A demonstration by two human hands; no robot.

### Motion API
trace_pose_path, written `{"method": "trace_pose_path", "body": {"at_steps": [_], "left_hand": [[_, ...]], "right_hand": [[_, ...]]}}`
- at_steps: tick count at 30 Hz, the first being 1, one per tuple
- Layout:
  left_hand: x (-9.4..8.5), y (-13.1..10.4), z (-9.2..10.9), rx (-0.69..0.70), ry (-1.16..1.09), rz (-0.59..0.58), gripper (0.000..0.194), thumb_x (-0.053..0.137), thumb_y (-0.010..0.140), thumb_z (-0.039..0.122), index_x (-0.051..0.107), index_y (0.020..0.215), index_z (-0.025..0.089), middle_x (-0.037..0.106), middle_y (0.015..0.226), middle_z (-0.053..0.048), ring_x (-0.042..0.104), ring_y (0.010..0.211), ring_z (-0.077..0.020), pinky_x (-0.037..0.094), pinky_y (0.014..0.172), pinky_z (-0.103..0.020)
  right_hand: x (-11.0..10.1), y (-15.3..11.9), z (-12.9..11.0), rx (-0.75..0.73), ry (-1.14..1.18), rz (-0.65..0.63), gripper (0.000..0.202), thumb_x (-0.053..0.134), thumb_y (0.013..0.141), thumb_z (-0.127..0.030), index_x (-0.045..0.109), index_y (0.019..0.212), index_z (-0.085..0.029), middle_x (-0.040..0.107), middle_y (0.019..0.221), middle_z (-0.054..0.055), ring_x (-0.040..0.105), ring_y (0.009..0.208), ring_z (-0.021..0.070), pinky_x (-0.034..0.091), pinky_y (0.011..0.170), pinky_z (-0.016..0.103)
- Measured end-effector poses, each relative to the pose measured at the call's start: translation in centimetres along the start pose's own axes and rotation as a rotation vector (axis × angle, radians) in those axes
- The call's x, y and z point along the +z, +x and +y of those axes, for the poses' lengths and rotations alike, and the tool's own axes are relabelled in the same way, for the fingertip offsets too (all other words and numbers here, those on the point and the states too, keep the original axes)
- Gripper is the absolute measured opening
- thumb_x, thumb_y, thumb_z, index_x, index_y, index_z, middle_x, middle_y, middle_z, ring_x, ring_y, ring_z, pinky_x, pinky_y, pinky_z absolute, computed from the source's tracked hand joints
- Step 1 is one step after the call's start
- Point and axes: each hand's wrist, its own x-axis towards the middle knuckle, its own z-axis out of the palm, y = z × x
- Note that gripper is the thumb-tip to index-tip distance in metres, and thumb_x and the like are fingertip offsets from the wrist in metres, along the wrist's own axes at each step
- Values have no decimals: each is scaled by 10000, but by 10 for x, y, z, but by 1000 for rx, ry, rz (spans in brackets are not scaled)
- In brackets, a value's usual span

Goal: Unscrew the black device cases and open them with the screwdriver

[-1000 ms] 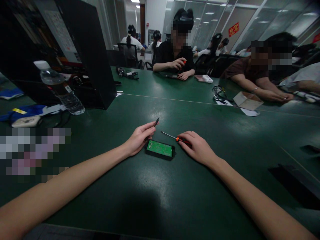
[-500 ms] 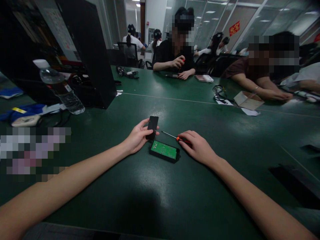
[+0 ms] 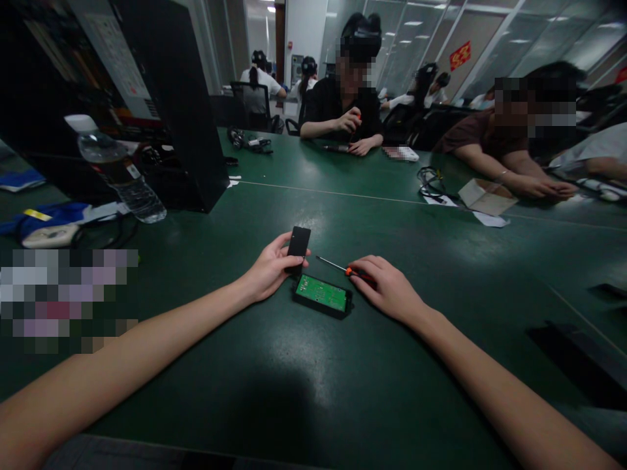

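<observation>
Left hand [image 3: 270, 269] gripping panel [image 3: 299, 244], right hand [image 3: 386, 286] holding screwdriver [image 3: 348, 271]; case [image 3: 318, 307] between, well apart from table edge [image 3: 147, 440]

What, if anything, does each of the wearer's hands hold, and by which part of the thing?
The left hand holds a flat black panel by its lower end; the right hand holds a screwdriver by its handle.

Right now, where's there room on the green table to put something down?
Bare tabletop shows between the forearms, nearer than the circuit board. More shows past the hands, up to the pale seam. It's crowded around the board, where the left hand holds a black panel and the right hand a screwdriver, and at left by the bottle.
</observation>
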Motion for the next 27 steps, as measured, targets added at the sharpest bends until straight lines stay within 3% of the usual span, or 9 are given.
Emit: {"method": "trace_pose_path", "body": {"at_steps": [9,15,20,24,27], "left_hand": [[-1,1,-1,-6,-6,-5,656,766,709,32,516,1303,154,731,927,-47,680,733,-132,493,761,-266],[1,0,-1,-4,-10,11,620,757,731,40,535,1297,158,736,930,-49,681,741,-134,505,769,-271],[3,-1,-1,-11,-12,26,649,759,735,50,531,1333,153,739,913,-54,688,743,-142,512,768,-279],[0,1,-3,-11,-20,32,641,771,749,81,550,1348,143,740,918,-61,691,744,-142,505,757,-271],[-1,1,-3,-20,-1,7,686,756,765,82,521,1408,128,749,956,-82,708,763,-157,510,775,-290]], "right_hand": [[-4,1,-5,-39,-30,90,294,510,1013,-373,629,1202,-180,672,1172,138,622,1081,267,526,938,466],[-1,1,-59,-258,5,38,608,586,939,-576,522,1383,-166,609,1340,183,589,1197,315,510,987,511],[14,3,-100,-208,-25,-48,448,508,1001,-281,478,1432,-163,579,1390,167,596,1179,280,533,987,468],[-4,4,-89,-210,1,-24,433,511,1000,-275,488,1426,-201,617,1357,140,618,1176,261,543,983,457],[-36,2,-49,-94,-39,160,447,532,987,-295,499,1428,-232,634,1342,130,613,1220,267,516,1034,469]]}}
